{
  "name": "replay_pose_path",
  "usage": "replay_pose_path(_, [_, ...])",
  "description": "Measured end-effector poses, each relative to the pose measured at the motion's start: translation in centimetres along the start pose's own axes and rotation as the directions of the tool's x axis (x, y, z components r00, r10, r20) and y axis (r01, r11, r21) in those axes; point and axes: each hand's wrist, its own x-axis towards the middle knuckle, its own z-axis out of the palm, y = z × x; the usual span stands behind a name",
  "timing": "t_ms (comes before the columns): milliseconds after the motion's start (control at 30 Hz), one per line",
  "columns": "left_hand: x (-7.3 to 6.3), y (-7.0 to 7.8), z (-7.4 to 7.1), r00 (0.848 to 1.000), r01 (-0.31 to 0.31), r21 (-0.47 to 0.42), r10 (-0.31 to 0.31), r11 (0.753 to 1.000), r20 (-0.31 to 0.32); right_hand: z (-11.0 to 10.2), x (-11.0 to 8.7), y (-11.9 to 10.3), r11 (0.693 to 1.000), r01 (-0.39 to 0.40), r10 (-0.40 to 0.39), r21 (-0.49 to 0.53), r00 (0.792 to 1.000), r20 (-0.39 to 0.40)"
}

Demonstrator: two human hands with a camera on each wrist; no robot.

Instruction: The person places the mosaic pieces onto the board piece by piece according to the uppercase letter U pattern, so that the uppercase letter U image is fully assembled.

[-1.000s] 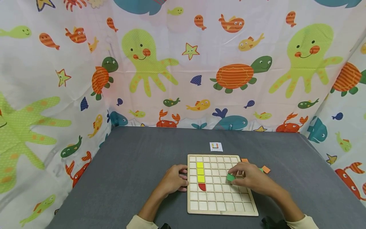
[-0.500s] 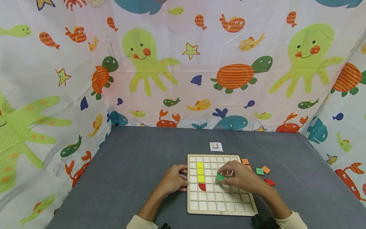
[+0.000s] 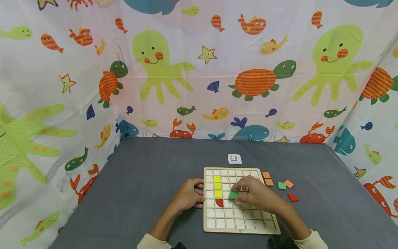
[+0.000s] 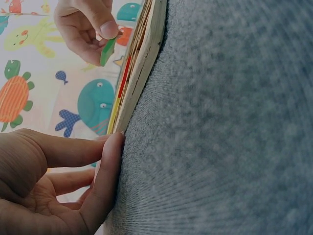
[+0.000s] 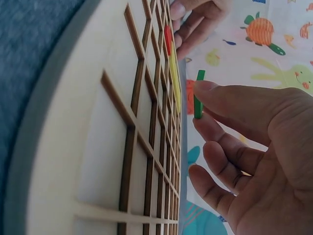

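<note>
A green square tile (image 3: pixel 234 195) is pinched between the thumb and fingers of my right hand (image 3: pixel 256 194), above the middle of the wooden grid board (image 3: pixel 242 231). The right wrist view shows this green tile (image 5: pixel 199 105) edge-on and clear of the board. My left hand (image 3: pixel 187 195) grips the board's left edge, its thumb and finger together on the rim in the left wrist view. Yellow square tiles (image 3: pixel 218 186) fill a short column of cells near the board's left side. A red rounded tile (image 3: pixel 219 203) sits directly below them.
Orange tiles (image 3: pixel 268 182), another green tile (image 3: pixel 282 186), an orange tile (image 3: pixel 289 183) and a red tile (image 3: pixel 293 197) lie right of the board on the grey table (image 3: pixel 168 159). Behind the board lies a small printed grid card (image 3: pixel 234 159). A patterned curtain (image 3: pixel 186 76) hangs behind.
My right hand has carried the green tile leftward over the board, closer to the yellow column, uncovering the loose tiles at the right. My left hand has stayed on the board's edge.
</note>
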Motion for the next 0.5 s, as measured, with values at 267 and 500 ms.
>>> replay_pose_path(267, [0.09, -0.01, -0.07, 1.000, -0.006, -0.009, 0.007, 1.000, 0.007, 0.58, 0.03, -0.36, 0.999, 0.029, -0.029, 0.019, 0.999, 0.017])
replay_pose_path(500, [0.18, -0.08, -0.07, 1.000, -0.012, 0.000, 0.012, 1.000, 0.012, 1.06, -0.02, -0.77, 0.999, 0.007, -0.009, 0.038, 0.998, 0.057])
